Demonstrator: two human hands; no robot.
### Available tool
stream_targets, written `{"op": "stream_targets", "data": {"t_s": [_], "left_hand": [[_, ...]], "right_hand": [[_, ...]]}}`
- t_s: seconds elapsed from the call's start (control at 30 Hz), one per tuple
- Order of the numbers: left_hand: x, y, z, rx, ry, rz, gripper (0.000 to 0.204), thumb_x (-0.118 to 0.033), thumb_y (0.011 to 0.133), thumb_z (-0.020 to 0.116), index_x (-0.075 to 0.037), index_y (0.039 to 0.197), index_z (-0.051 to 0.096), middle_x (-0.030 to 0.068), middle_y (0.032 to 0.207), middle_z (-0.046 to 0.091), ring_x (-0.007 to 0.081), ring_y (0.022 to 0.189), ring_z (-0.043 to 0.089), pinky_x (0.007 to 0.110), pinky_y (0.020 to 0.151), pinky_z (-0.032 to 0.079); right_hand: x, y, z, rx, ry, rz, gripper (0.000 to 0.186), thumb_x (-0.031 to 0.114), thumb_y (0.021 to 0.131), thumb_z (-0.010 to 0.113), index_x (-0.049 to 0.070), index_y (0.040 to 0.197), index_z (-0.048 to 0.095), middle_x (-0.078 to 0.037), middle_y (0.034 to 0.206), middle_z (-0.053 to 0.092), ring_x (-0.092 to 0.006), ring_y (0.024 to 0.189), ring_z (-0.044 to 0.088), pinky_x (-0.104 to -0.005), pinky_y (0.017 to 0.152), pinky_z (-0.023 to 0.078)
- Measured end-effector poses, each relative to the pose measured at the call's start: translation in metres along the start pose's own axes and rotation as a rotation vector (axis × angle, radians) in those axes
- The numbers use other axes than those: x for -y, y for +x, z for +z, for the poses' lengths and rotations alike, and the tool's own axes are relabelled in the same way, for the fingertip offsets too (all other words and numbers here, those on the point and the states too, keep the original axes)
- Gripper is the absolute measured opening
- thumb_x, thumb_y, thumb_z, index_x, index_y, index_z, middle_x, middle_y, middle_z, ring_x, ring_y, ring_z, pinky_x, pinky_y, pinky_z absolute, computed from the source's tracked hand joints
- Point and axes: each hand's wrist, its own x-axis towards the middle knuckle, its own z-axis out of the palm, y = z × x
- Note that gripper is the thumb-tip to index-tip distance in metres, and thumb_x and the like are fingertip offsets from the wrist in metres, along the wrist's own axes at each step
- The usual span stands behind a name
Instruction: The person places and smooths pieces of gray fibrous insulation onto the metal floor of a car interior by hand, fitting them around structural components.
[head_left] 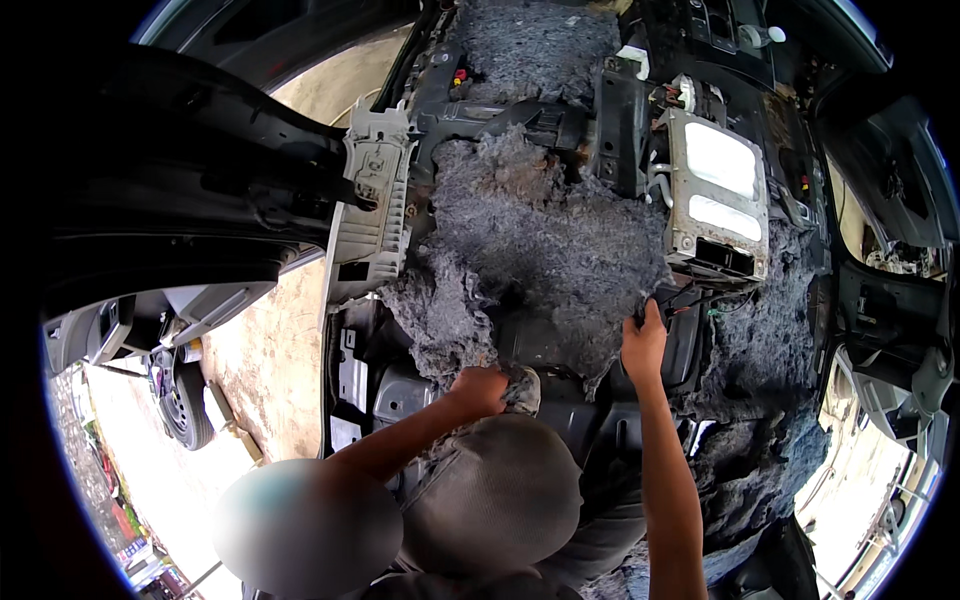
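A large sheet of grey, fluffy felt padding (540,240) lay over the stripped floor of a car interior, its long axis running from the bottom of the view up toward the top, with its ragged lower edge pointing back at the person. The left hand (481,388) was clenched around a torn wad at that lower edge, just above the person's grey-clad knee (490,495). The right hand (643,340) gripped the padding's lower right border with fingers curled over it, close to a few thin coloured wires (700,300).

Two hands were at work on the one padding sheet; more of the same grey fibre covered the floor to the right. One silver rectangular metal control box (715,195) with two pale panels stood just right of the padding. One light grey ribbed plastic trim panel (372,205) stood upright at its left edge, beside the open door sill. Outside, at lower left, one black tyre (183,405) showed on sandy ground.
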Motion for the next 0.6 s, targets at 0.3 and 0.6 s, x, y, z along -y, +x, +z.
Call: {"op": "stream_targets", "data": {"t_s": [0.3,0.6], "left_hand": [[-0.001,0.011,-0.056,0.207,0.021,0.079,0.037,-0.034,0.071,0.071,0.001,0.086,0.069,0.0206,0.086,0.069,0.0395,0.084,0.067,0.049,0.076,0.053],[0.007,-0.114,-0.238,-0.027,-0.133,-0.354,0.041,-0.040,0.080,0.073,-0.002,0.096,0.069,0.0210,0.087,0.070,0.0367,0.083,0.069,0.044,0.074,0.053]], "right_hand": [[-0.034,0.008,-0.008,-0.100,0.125,-0.058,0.019,0.005,0.089,0.063,-0.007,0.098,0.052,-0.018,0.077,0.059,-0.0259,0.074,0.061,-0.0411,0.066,0.045],[0.084,0.099,-0.062,0.073,0.316,-0.113,0.025,0.008,0.089,0.061,-0.008,0.107,0.060,-0.007,0.083,0.061,-0.0135,0.072,0.051,-0.0319,0.068,0.045]]}}
